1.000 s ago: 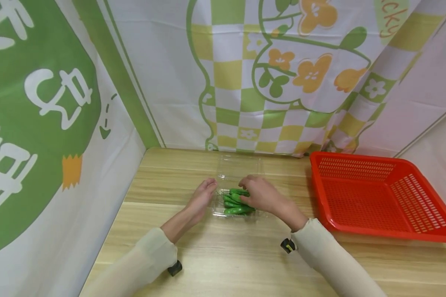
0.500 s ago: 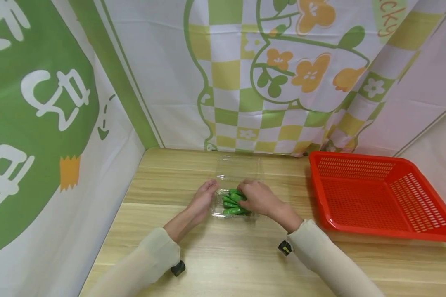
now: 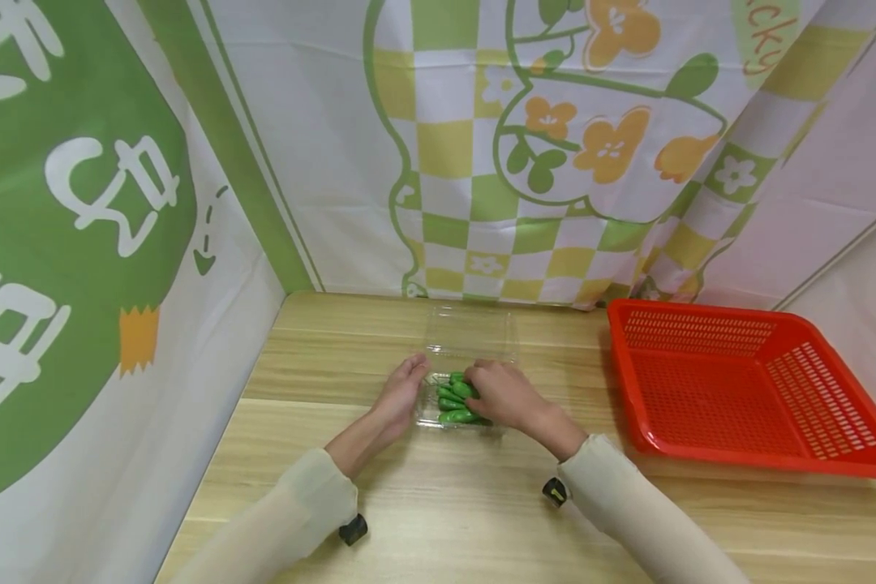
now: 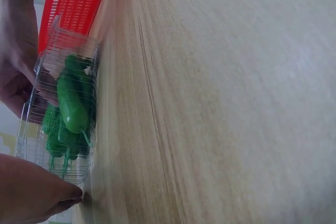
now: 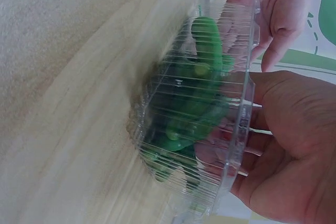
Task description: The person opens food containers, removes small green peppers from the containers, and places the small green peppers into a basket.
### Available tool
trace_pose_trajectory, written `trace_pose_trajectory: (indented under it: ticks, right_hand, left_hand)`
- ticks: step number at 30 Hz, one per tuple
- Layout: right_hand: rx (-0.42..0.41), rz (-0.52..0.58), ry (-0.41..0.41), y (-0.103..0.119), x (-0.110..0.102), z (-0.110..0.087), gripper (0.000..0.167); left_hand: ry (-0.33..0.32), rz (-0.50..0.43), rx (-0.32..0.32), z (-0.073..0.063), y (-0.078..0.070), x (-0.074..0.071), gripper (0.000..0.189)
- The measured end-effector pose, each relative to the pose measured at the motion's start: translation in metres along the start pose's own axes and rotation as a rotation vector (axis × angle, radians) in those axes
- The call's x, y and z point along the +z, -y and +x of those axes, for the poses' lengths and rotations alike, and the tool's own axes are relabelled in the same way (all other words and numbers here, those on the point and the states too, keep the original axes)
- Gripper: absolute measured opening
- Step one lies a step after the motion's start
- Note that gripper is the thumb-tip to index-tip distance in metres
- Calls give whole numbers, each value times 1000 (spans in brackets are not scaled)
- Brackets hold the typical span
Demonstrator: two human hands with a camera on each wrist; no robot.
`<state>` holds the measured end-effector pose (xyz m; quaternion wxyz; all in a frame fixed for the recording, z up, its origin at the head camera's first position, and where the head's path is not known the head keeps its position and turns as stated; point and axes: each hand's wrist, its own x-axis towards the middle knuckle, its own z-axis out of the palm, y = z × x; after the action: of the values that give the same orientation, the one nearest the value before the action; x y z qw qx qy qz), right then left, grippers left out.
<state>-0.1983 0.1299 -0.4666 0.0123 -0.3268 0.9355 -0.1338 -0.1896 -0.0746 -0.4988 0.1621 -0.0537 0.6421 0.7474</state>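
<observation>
A clear plastic clamshell box stands on the table with its lid folded back toward the wall. Several green chili peppers lie side by side in it; one pepper shows its stem in the left wrist view. My left hand is at the box's left side, its fingertips by the wall. From the right, my right hand reaches over the rim, its fingers extended into the box against the peppers, as the right wrist view shows through the clear wall. That hand hides the peppers' right ends from above.
A red plastic basket with slotted walls stands to the right on the wooden table. A printed cloth hangs behind the table, and a green and white one hangs at the left.
My right hand has moved slightly left and toward me over the peppers, covering more of their right ends. The left hand has stayed at the box's left side.
</observation>
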Motion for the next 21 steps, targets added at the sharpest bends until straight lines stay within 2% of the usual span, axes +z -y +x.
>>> trace_pose_trajectory:
  ticks: [8,21]
  right_hand:
    - [11,8,-16,0,3,2,10]
    - [66,109,-20,-1,2,2,13]
  left_hand:
    - [2,23,-29,-1,0,0,55]
    - [8,7,-17,-1,2,0,51]
